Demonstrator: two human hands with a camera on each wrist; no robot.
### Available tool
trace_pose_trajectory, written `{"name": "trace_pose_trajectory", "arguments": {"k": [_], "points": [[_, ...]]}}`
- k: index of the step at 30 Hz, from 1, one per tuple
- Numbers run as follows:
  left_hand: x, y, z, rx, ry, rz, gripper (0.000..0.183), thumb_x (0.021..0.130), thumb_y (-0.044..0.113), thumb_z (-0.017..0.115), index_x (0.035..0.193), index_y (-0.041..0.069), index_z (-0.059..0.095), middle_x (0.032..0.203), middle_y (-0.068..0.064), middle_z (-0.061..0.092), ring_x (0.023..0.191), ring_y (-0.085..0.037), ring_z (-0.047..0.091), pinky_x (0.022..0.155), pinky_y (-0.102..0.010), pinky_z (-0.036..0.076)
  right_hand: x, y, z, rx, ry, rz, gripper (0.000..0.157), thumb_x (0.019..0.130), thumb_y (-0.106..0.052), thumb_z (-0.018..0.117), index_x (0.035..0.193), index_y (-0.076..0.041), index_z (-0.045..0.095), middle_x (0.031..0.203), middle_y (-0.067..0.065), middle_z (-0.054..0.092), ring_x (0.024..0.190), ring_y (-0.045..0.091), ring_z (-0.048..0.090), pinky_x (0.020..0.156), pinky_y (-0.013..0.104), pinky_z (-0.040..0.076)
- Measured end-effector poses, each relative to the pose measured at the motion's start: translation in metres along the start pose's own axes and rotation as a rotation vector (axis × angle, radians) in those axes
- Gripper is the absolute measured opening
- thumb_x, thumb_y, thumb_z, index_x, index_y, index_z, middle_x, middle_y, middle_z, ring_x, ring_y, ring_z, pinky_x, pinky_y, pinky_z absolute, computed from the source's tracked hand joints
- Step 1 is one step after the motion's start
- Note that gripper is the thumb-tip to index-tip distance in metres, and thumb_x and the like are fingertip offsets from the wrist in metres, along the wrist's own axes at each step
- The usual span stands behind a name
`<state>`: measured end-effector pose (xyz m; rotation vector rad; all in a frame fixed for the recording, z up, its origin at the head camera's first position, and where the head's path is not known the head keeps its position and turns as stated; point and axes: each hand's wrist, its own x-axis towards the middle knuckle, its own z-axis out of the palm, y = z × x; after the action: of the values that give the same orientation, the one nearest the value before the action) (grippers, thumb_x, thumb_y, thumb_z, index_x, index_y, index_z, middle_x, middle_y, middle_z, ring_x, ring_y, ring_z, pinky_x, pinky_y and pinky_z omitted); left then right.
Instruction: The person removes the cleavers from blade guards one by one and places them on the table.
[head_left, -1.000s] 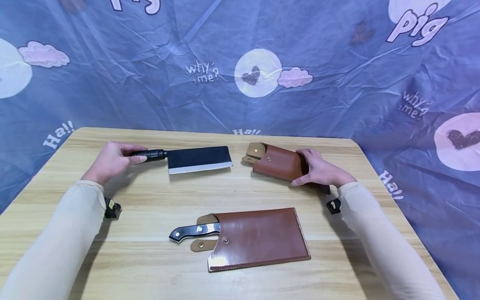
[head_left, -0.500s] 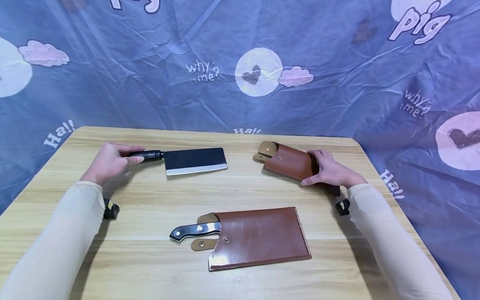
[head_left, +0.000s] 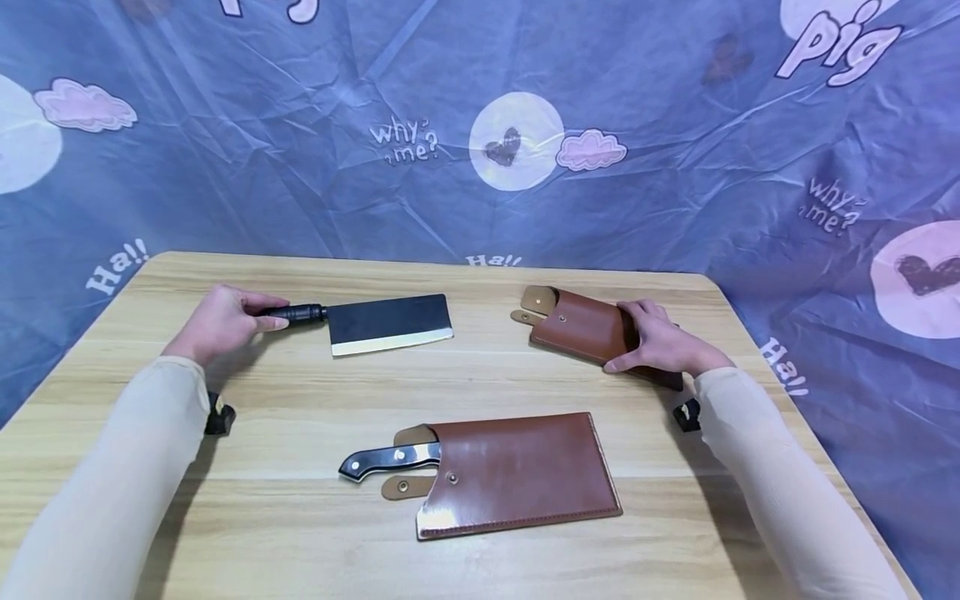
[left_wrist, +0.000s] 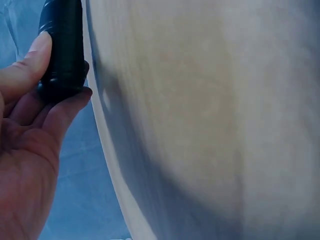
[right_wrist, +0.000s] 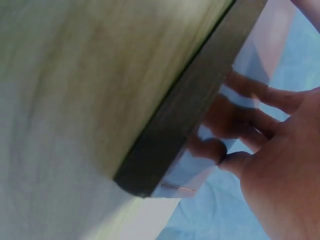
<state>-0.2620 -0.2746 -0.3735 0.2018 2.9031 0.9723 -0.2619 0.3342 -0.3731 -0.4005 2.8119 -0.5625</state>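
At the table's back left, my left hand [head_left: 225,323] pinches the black handle [left_wrist: 62,55] of a cleaver [head_left: 390,322] between thumb and fingers. Its dark blade points right, bright edge towards me; whether the blade touches the table is hard to tell. My right hand [head_left: 658,340] holds a brown leather knife sheath [head_left: 576,325] across its closed end, thumb on the near side. The sheath's mouth, with tan flap and strap, faces the cleaver. In the right wrist view my fingertips [right_wrist: 210,148] touch the sheath's glossy face.
Nearer me on the wooden table [head_left: 262,525] lies a second brown sheath [head_left: 525,475]. A knife's riveted black handle [head_left: 390,460] sticks out of its left end beside an unfastened strap [head_left: 408,487]. A blue printed cloth [head_left: 337,192] hangs behind the table.
My right hand and its sheath have shifted right, away from the cleaver. The cleaver has moved slightly left with my left hand. The front sheath has stayed put.
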Motion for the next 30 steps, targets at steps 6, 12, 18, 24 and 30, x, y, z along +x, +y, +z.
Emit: {"name": "trace_pose_trajectory", "arguments": {"k": [6,12,18,24,30], "points": [[0.006,0.0,0.002,0.007,-0.036,-0.003,0.047,0.078,0.037,0.068,0.114,0.008,0.063,0.106,-0.019,0.061,0.072,-0.024,0.049,0.062,-0.034,0.035,-0.001,0.002,-0.003,0.005,-0.008,0.011,0.119,0.055,-0.056,0.077,0.141,-0.003,0.015,0.137,0.022,0.016,0.12,0.04,0.018,0.09,0.058,0.025],[0.006,-0.001,0.001,-0.018,-0.059,-0.036,0.047,0.077,0.036,0.069,0.115,0.009,0.062,0.106,-0.019,0.06,0.063,-0.022,0.044,0.056,-0.032,0.035,0.0,0.003,-0.001,-0.003,-0.02,0.017,0.119,0.056,-0.056,0.077,0.142,-0.004,0.014,0.138,0.023,0.014,0.122,0.04,0.016,0.091,0.058,0.024],[0.004,0.003,-0.001,0.026,-0.093,-0.009,0.053,0.08,0.036,0.066,0.123,0.007,0.055,0.118,-0.023,0.052,0.068,-0.027,0.049,0.068,-0.041,0.04,0.001,0.001,0.001,-0.009,-0.048,0.037,0.119,0.058,-0.056,0.076,0.143,-0.006,0.011,0.14,0.024,0.009,0.125,0.041,0.011,0.093,0.06,0.02],[0.002,0.007,-0.002,0.053,-0.121,0.019,0.061,0.081,0.037,0.065,0.129,0.004,0.047,0.123,-0.028,0.046,0.073,-0.028,0.05,0.07,-0.042,0.038,0.001,0.0,-0.001,-0.014,-0.075,0.041,0.119,0.06,-0.056,0.074,0.144,-0.007,0.007,0.141,0.023,0.008,0.126,0.041,0.009,0.093,0.06,0.018],[-0.011,0.007,-0.002,0.078,-0.112,0.031,0.071,0.081,0.049,0.059,0.136,0.009,0.038,0.131,-0.027,0.037,0.049,-0.021,0.039,0.072,-0.046,0.039,-0.001,-0.001,0.001,-0.01,-0.094,0.035,0.121,0.059,-0.058,0.074,0.143,-0.005,0.004,0.142,0.024,0.006,0.127,0.042,0.008,0.095,0.059,0.018]]}}
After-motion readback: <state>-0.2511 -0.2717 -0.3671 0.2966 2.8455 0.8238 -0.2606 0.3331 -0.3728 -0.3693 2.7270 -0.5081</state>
